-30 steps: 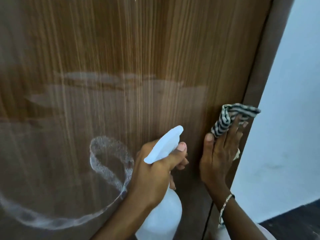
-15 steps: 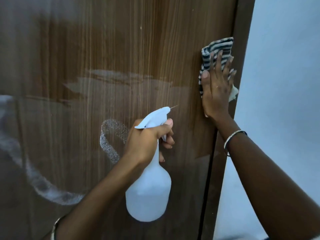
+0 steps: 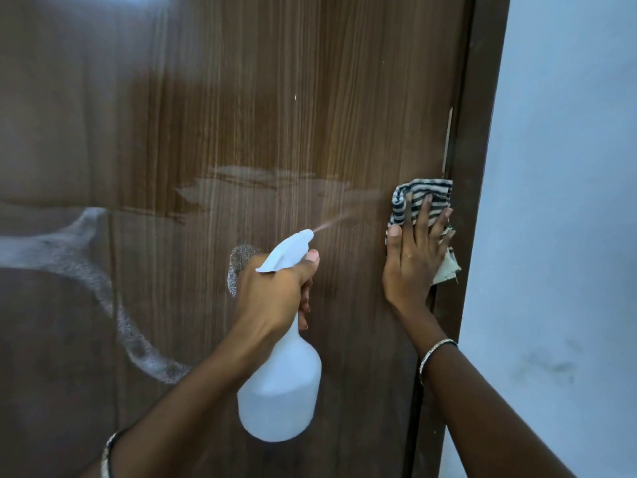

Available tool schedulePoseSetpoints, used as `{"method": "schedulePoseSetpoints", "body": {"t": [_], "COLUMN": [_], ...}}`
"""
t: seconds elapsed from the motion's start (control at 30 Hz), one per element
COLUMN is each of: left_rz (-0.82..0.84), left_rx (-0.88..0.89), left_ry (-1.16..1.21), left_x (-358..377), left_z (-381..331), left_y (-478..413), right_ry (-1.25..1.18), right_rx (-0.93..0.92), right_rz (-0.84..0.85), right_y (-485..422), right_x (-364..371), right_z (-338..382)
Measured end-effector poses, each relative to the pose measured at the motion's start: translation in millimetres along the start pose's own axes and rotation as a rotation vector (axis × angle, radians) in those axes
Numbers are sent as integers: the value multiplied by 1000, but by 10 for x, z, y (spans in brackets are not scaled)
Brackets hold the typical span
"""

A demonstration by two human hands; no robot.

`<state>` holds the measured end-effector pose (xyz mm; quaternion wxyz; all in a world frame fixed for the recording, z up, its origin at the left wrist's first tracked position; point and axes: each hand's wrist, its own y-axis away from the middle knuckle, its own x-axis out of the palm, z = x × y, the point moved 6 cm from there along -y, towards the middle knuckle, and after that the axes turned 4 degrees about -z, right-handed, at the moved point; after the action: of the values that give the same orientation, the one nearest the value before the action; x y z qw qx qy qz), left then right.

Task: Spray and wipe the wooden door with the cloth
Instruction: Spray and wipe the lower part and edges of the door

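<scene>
We are facing a glossy, wood-grain door [image 3: 310, 98]. We are seeing a matt plastic bottle [image 3: 281, 391] and a soft cloth [image 3: 427, 191].

The light is dim and cool. The glossy wooden door [image 3: 310, 98] carries pale reflections across its left half, with a warmer, brighter band in the upper middle. The wall [image 3: 568, 167] at right is evenly bluish. Detail is soft, and the door frame [image 3: 482, 98] leans with wide-angle distortion.

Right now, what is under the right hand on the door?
The striped cloth, pressed flat against the wooden door by the right hand; its edges show above the fingers and at the right. The door surface beneath the cloth is covered.
</scene>
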<state>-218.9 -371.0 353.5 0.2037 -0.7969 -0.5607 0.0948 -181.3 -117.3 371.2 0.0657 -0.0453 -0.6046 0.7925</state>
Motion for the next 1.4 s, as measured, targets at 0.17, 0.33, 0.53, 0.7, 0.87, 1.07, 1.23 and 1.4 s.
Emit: {"method": "schedulePoseSetpoints", "body": {"t": [0.17,0.33,0.53,0.7,0.87,1.07,1.23,1.4], "left_rz": [-74,-166,-230,-226,-281,-302,-349,-393], "left_rx": [48,132,109,113,103,131,118,110], "left_ry": [-25,-46,-57,-71,-90,-126,-101,-139], "left_x": [-69,-173,-193,-195,-277,-331,-376,-486], "left_z": [-66,-86,-27,-20,-70,-68,-74,-48], "left_y": [-1,-14,-34,29,135,105,162,268], "right_ry": [-2,61,82,91,72,115,92,56], "right_rx": [-81,-200,-394,-484,-463,-439,-655,-605], "right_rz": [20,34,66,185,138,83,193,172], "right_y": [-605,-1036,-356,374,-464,-988,65,156], "right_x": [-30,78,116,55,110,190,194,174], "right_z": [156,508,600,401,687,1046,953,902]}}
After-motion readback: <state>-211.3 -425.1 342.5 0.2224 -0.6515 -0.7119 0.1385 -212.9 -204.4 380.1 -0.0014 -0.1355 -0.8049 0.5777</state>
